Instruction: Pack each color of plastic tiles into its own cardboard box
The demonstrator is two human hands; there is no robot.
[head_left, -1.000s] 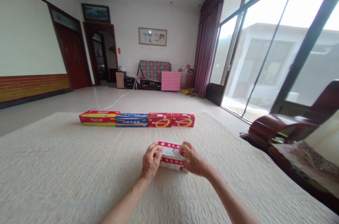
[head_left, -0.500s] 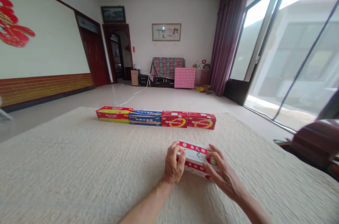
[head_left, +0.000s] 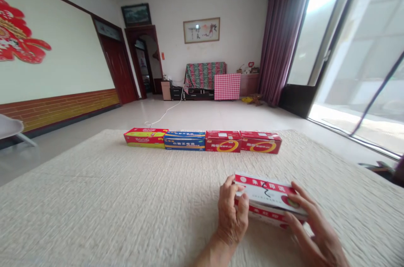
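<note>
Between my two hands is a red and white cardboard box [head_left: 263, 193] with Chinese characters and a black squiggle on its lid. My left hand [head_left: 232, 212] grips its left end, thumb on the near side and fingers over the top edge. On the right end, my right hand [head_left: 311, 225] has its fingers on the far edge and its thumb at the front. A row of boxes stands farther off: a red and yellow box [head_left: 145, 138], a blue box [head_left: 184, 141] and two dark red boxes, one [head_left: 223, 142] beside the other [head_left: 260, 143].
The boxes rest on a table with a cream textured cover [head_left: 126, 199]. Beyond it, a cabinet carries a patterned cloth [head_left: 205, 75] and a red checked cloth [head_left: 227, 87]. A white chair [head_left: 11, 126] stands at left, glass doors [head_left: 315, 40] at right.
The view has swung left and come closer, so the held box and my hands appear larger and farther right. Both hands stay on the box; the row keeps its order.
</note>
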